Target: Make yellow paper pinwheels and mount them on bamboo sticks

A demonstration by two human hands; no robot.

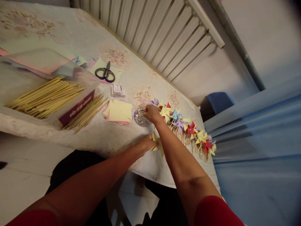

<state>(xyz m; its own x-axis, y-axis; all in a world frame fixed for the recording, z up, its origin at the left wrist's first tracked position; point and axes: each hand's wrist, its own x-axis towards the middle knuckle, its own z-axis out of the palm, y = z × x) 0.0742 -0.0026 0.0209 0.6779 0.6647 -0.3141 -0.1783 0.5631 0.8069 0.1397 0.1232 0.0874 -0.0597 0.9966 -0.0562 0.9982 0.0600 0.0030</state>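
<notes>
The right hand (151, 113) is covering part of the clear dish (139, 118) and is hiding whatever it may be pinching, while the right forearm (185, 153) is overlapping the yellow paper pinwheel (159, 146) at the left hand (149, 142). The left edge is cutting off the plastic bin (76, 108) and tabletop (94, 138), the bottom edge is cropping both red sleeves (216, 210), and the white box (118, 90) is showing print too tiny to read.

The person wears short red sleeves (217, 213) and what may be black trousers (72, 171); the hands (152, 113) are bare.
</notes>
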